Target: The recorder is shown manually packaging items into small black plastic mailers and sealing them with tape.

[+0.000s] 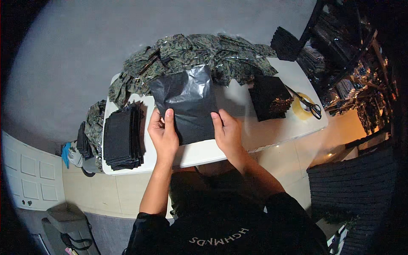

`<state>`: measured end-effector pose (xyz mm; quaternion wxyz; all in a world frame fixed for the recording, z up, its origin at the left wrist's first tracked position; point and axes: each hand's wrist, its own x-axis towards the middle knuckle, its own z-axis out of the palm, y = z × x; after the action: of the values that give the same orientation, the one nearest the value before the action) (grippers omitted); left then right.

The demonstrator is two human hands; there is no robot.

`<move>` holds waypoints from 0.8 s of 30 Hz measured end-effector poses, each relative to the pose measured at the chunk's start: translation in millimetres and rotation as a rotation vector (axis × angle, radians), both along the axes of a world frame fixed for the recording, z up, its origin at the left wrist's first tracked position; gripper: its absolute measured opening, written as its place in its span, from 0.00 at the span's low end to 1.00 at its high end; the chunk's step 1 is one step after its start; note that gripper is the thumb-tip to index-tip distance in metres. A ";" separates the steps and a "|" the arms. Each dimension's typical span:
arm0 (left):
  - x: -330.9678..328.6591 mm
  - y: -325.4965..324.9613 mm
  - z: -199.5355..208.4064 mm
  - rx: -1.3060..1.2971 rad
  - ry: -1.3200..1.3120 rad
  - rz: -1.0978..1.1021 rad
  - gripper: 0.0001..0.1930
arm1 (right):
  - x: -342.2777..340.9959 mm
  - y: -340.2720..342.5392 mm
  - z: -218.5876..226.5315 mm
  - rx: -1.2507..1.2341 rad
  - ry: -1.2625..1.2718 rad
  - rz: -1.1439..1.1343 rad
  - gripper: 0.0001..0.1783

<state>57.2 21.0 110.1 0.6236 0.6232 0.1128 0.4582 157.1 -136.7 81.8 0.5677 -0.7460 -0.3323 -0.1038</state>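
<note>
Head view: left hand [164, 134] and right hand [228, 131] are holding the black plastic [191, 112] over the worktop [197, 158], fingers clamping opposite edges, probably keeping it flat. Left stack [120, 138] and right stack [268, 97] are flanking it, likely for reach; camo packs [187, 53] are lying behind, guessing out of the way.

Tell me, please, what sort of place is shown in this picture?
Probably a small packing workroom: a black plastic bag or sheet is held above a white table that carries camouflage-patterned items, seemingly in clear plastic, and stacks of flat black pieces.
</note>
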 end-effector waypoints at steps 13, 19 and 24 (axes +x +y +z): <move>1.8 10.1 -9.5 0.072 0.058 -0.042 0.07 | 39.7 12.9 31.2 0.237 0.237 0.207 0.19; -2.0 1.9 -21.0 0.252 0.165 0.087 0.10 | 37.1 32.6 32.9 0.370 0.224 0.165 0.19; -1.9 -11.5 -30.1 0.488 0.170 0.297 0.10 | 31.1 34.0 37.2 0.414 0.206 -0.057 0.19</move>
<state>55.3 9.5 80.0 0.3700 0.7676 0.1408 0.5041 188.1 -102.7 119.0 0.7364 -0.6293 -0.2230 -0.1089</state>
